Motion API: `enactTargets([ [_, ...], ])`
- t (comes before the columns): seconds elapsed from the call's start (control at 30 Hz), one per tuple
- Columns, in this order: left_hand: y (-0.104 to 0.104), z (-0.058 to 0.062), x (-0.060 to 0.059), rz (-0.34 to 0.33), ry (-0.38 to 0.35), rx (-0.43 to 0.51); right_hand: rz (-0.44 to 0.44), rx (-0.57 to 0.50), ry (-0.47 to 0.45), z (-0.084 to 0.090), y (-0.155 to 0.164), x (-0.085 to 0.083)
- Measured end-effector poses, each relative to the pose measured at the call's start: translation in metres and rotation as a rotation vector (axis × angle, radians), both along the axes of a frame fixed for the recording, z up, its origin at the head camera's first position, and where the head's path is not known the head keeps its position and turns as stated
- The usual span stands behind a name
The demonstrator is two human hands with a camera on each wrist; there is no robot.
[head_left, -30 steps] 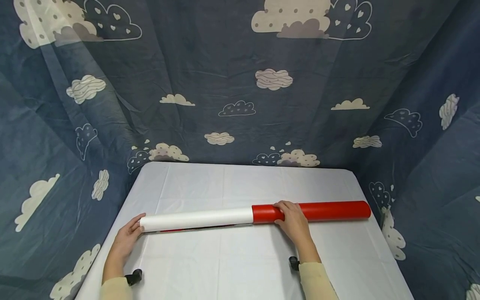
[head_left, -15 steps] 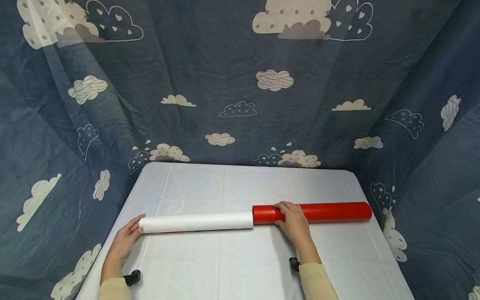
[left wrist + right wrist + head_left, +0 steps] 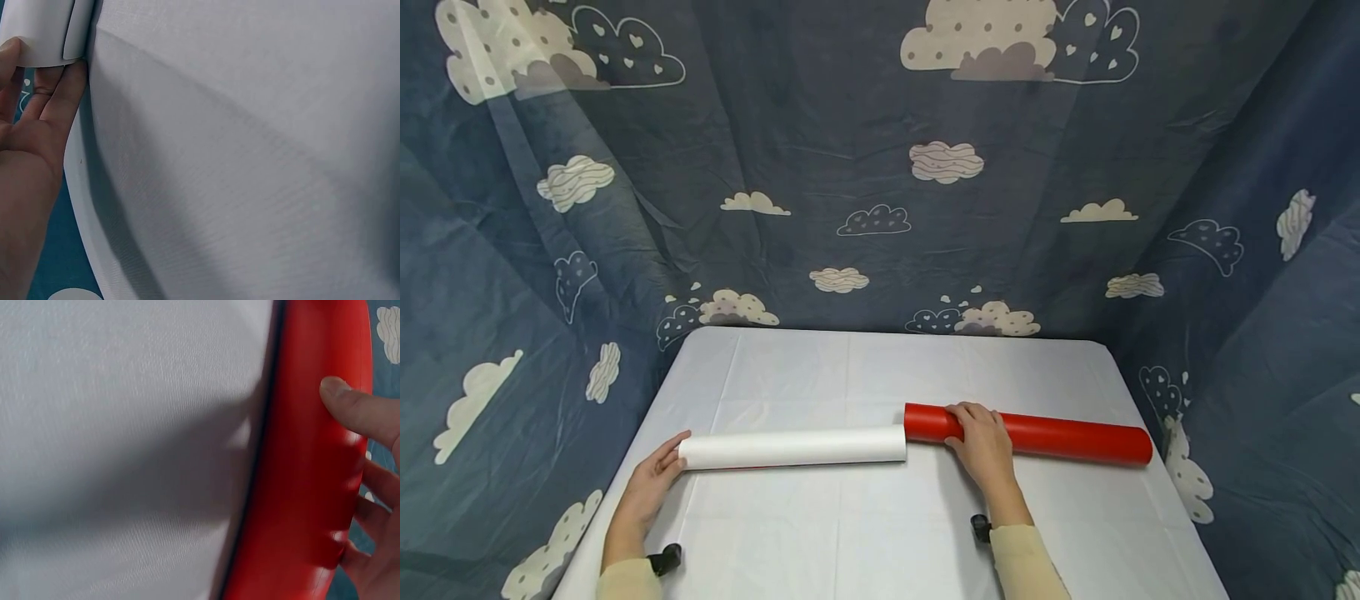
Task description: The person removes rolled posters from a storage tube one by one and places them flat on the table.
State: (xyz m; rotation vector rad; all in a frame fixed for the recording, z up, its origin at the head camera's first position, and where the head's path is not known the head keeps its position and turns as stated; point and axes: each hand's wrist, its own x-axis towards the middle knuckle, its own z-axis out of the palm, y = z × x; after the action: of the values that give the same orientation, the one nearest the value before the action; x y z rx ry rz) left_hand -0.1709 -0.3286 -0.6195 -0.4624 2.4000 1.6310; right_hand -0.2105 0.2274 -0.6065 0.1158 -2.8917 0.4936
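Left hand: we see the left hand grasping the left end of the white roll, its thumb on the outer face, the fingertips partly hidden from us

Right hand: the right hand grasps the red roll toward its left end, thumb at the near side, fingers over the far side

White roll: it lies on the left part of the white table, nearly straight across; the left wrist view shows us a lengthwise edge of the sheet

Red roll: it lies slanted on the right part, its right end nearer to the person

Meeting ends: they come close, the red one somewhat farther back; if they touch, we cannot tell

Danger of opening: we judge that the white sheet could spring loose if the left fingers relax

Danger of rolling: being round, the red roll could turn away if the right hand lets go

Danger of bumping: more slant could make the red end push or dent the white one
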Motion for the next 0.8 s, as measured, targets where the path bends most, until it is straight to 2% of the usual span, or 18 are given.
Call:
enactTargets([
  [0.3,0.000,-0.002,0.000,0.006,0.052,0.015,-0.064,-0.012,0.027,0.001,-0.007,0.000],
  [0.8,0.001,-0.001,-0.001,0.007,0.002,0.052,-0.203,-0.023,-0.045,0.004,-0.019,-0.010],
])
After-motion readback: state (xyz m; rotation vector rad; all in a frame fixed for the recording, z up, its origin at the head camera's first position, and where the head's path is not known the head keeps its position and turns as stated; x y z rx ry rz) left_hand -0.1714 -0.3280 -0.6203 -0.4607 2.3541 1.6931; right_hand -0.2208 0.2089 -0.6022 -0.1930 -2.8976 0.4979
